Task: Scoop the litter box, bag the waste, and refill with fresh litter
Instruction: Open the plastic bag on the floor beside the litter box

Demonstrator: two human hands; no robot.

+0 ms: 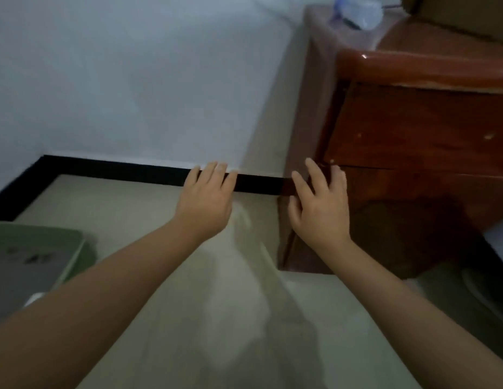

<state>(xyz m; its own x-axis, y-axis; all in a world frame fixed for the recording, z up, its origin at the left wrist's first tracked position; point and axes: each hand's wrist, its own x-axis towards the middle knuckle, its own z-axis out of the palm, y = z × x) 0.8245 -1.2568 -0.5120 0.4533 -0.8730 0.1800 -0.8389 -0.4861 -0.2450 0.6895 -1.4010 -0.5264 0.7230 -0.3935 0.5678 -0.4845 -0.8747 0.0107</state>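
A green litter box (76,245) with grey litter inside shows at the lower left edge, partly cut off and partly behind my left forearm. My left hand (206,200) is stretched out over the pale floor toward the black baseboard, fingers apart, holding nothing. My right hand (319,204) is held out beside it in front of the wooden cabinet's corner, fingers spread and empty. Both hands are well to the right of the litter box. No scoop or waste bag shows in the view.
A glossy red-brown wooden cabinet (413,130) fills the right side, with a crumpled clear plastic item (357,12) on top. A white wall (132,80) meets the beige tiled floor (216,318) at a black baseboard (118,169). A pale round object (486,293) lies at the right edge.
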